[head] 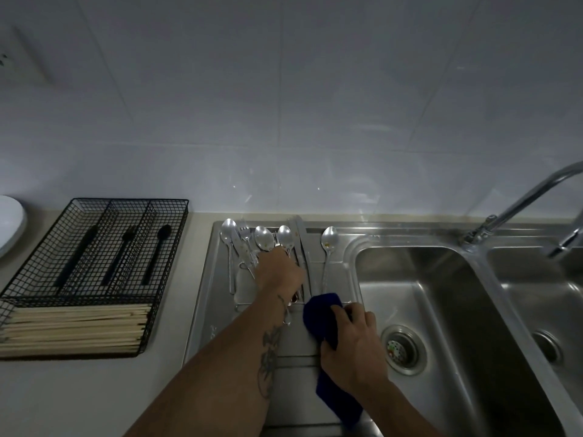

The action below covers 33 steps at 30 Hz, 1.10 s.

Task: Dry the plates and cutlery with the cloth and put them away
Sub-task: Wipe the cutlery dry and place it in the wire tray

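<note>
- On your left, the black wire-mesh cutlery basket (94,266) sits on the pale countertop (79,395), with a white round plate (11,225) further left.
- Right of it, silver steel cutlery (265,239) lies on the steel draining board (296,367).
- Your left hand (279,271) rests on that cutlery.
- Your right hand (353,348) holds the dark blue cloth (321,313) nearer you.
- The steel double sink (441,294) lies right of the board, with the chrome tap (520,203) behind.

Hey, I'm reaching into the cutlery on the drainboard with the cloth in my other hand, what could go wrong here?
The left hand reaches into overlapping spoons, forks and a knife; its fingers are hidden, so one might meet the blade. Pulling one piece may drag others along. The lone spoon lies near the basin edge and might slide in.
</note>
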{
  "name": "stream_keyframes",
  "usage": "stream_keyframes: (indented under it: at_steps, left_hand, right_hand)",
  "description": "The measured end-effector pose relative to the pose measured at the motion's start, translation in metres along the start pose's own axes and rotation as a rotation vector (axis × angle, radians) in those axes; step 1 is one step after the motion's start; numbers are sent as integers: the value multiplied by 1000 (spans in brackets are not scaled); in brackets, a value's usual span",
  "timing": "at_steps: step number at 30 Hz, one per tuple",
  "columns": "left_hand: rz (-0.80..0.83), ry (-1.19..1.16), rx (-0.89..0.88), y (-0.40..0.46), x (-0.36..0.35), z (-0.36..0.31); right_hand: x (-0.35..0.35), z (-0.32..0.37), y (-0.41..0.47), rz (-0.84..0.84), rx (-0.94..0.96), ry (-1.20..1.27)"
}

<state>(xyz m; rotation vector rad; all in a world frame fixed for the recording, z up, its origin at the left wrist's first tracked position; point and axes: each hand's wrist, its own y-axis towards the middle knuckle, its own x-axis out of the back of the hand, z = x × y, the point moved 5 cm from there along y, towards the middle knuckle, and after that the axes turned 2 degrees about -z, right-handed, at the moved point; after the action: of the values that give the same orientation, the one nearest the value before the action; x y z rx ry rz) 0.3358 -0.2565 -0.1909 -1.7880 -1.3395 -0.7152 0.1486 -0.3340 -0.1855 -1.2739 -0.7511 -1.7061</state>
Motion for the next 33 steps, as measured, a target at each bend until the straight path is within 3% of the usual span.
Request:
stream_keyframes:
  at_steps: [13,19,24,33]
  left_hand:
    - [-69,-455,207,-17,14,30]
    - [-17,-564,226,-45,28,56]
    - [-20,-498,95,-74,49,78]
    - [135,-363,-164,-144,74,89]
  right_hand:
    - [6,-4,-5,52,38,83]
    - [17,0,-11,21,76,138]
    - [32,14,-23,-49,126,187]
    - [43,59,-51,-232,274,154]
